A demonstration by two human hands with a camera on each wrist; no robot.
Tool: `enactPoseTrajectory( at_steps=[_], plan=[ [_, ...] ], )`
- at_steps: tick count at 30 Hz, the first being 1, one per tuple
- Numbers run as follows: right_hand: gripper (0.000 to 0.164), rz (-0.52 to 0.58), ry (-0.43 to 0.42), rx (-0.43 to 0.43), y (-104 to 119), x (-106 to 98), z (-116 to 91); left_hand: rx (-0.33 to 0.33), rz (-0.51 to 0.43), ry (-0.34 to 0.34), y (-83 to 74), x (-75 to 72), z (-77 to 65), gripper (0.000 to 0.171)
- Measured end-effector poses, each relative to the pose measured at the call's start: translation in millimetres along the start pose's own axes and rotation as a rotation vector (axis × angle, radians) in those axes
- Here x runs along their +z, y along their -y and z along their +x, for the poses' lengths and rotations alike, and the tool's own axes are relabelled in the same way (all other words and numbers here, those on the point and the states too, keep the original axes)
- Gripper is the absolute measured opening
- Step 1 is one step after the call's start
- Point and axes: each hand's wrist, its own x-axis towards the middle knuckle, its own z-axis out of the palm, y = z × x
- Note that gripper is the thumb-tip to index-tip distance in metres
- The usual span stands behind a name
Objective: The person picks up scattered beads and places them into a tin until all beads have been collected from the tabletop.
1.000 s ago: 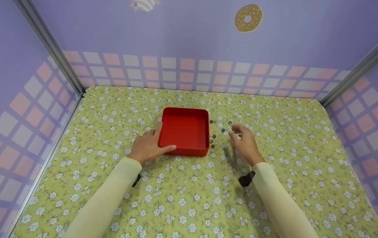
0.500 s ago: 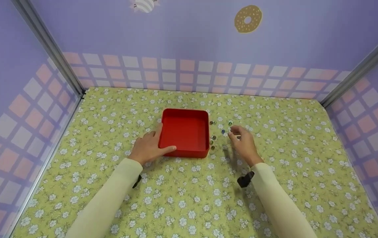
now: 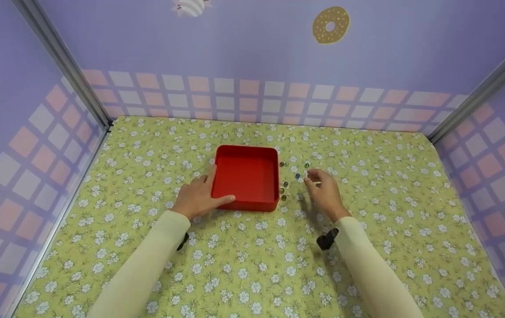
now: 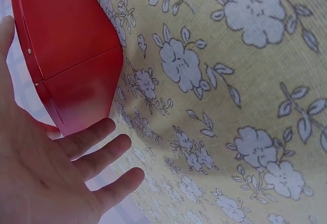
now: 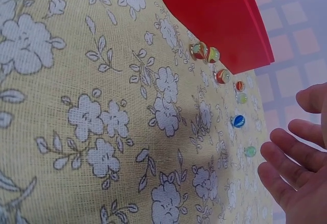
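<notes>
A square red plastic box (image 3: 248,205) without a lid sits on the flowered cloth. At its left front corner rests my left hand (image 3: 196,196), thumb straight along the front rim and index finger against the left wall. In the left wrist view the other fingers (image 4: 120,188) are spread loosely beside the box. My right hand (image 3: 325,193) hovers to the right with relaxed, slightly bent fingers and nothing between them. Closest to its fingertips are a blue glass marble (image 5: 238,121) and a green marble (image 5: 250,151). Several more marbles (image 5: 199,50) lie along the box's right wall.
Yellow cloth with white flowers (image 3: 252,265) covers the table. A lilac back wall (image 3: 252,53) with pink and white squares and side walls (image 3: 5,176) enclose it on three sides. Grey metal posts (image 3: 71,70) stand in the corners.
</notes>
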Motion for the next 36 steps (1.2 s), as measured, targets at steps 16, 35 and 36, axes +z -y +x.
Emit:
enactPoseTrajectory(
  at_steps=[16,35,36],
  plan=[
    [0.04,0.025,0.025,0.002,-4,1,5,-0.01,-0.053,0.048,0.1,-0.9,0.7,0.113],
    [0.04,0.018,0.019,0.007,-2,7,13,-0.006,-0.045,0.079,-0.1,-2.4,2.6,0.117],
    [0.04,0.015,0.021,0.01,-2,7,13,-0.006,-0.047,0.082,0.1,-2.4,2.6,0.117]
  ],
)
